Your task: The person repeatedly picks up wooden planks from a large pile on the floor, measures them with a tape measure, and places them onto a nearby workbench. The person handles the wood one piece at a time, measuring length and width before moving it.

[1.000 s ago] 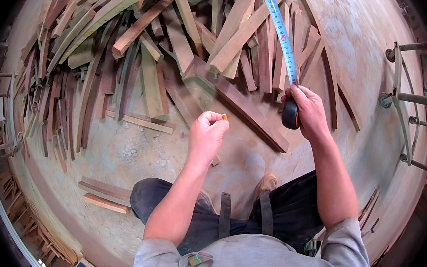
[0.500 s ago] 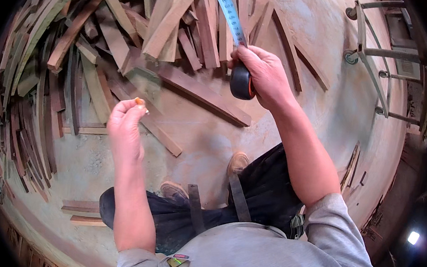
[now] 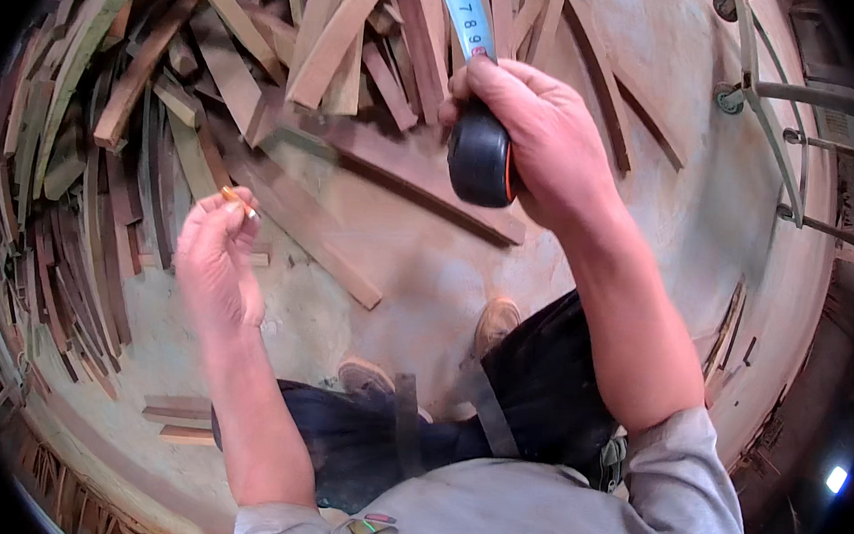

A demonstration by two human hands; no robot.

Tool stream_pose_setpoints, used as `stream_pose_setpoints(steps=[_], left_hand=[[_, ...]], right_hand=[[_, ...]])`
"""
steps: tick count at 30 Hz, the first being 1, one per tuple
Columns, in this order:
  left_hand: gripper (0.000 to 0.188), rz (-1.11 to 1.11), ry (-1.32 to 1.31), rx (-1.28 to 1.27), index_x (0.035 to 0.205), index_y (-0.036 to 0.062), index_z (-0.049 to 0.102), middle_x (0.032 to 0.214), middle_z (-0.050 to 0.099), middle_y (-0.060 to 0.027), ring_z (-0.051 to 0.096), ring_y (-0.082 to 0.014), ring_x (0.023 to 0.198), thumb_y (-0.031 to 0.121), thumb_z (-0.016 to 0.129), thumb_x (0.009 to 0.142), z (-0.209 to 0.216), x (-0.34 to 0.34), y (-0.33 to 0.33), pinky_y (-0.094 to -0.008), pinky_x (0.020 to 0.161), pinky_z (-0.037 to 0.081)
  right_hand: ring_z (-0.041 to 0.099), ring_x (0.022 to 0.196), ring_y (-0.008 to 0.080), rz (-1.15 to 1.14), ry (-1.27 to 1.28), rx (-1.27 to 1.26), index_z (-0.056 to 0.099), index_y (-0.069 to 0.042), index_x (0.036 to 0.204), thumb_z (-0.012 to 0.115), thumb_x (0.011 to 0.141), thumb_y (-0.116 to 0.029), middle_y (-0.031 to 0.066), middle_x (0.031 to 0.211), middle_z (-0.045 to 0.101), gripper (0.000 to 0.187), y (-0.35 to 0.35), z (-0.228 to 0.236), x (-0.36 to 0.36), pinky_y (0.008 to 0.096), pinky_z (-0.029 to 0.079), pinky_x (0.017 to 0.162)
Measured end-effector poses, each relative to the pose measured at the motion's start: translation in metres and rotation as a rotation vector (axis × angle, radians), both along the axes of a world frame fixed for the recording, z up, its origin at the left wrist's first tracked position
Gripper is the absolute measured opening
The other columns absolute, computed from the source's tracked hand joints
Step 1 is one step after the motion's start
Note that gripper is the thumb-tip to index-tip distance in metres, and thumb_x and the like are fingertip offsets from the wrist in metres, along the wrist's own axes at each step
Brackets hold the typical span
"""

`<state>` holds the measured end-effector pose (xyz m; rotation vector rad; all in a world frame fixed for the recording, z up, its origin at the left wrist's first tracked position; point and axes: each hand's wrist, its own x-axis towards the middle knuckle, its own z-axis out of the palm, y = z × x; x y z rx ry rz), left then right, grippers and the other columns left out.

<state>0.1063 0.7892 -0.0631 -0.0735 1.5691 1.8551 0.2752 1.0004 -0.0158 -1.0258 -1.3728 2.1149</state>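
Note:
My right hand [image 3: 559, 142] is wrapped around a tape measure [image 3: 477, 161] with a black case and an orange edge. Its pale blue blade [image 3: 461, 17] is drawn out and runs up past the thumb to the top of the picture. Over on the left, my left hand [image 3: 219, 261] is raised above the floor. Its thumb and fingertips pinch a small orange-and-white stick [image 3: 239, 201], too small to name exactly. Just beyond the hands, loose wooden boards lie on the floor, among them a dark board [image 3: 424, 181].
A large heap of wooden strips [image 3: 202, 69] fills the far left. A metal frame cart [image 3: 761, 103] on wheels stands at the far right. Two short boards [image 3: 180, 411] lie by my left knee, and thin strips [image 3: 729, 321] are on the right. My shoes [image 3: 498, 323] rest on the floor.
My left hand has shifted left with the small stick. My right hand has moved slightly up the picture with the tape measure, and the view has moved a little.

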Motion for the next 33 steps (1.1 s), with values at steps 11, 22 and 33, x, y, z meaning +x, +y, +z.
stream_pose_setpoints(steps=[11,22,33], left_hand=[[0.011,-0.09,0.042,-0.096,0.096,0.0,0.059,0.09,0.06,-0.0068,0.056,-0.0145,0.08,0.004,0.059,0.085,-0.02,0.004,0.009,-0.0263,0.075,0.045],[0.015,-0.254,-0.021,-0.148,0.1,0.002,0.058,0.091,0.059,-0.0025,0.056,-0.0101,0.079,0.002,0.062,0.085,-0.03,0.041,0.032,-0.024,0.073,0.046],[0.038,-0.517,0.127,-0.817,0.118,-0.0056,0.06,0.107,0.063,-0.0131,0.06,-0.0212,0.093,0.011,0.055,0.084,0.09,0.079,-0.101,-0.0332,0.081,0.049]], right_hand=[[0.056,0.068,0.0073,0.043,-0.096,-0.049,0.067,-0.001,0.078,0.058,0.094,-0.022,0.0009,0.074,0.065,0.028,-0.009,0.021,-0.004,0.0241,0.046,0.066],[0.05,0.064,0.0066,0.19,-0.222,0.034,0.065,-0.001,0.079,0.054,0.096,-0.027,0.0019,0.066,0.059,0.034,-0.036,0.02,-0.001,0.0264,0.043,0.059],[0.058,0.065,0.0295,0.072,-0.145,0.388,0.06,-0.004,0.079,0.05,0.093,-0.024,0.0184,0.069,0.057,0.027,-0.161,0.039,0.066,0.0418,0.046,0.063]])
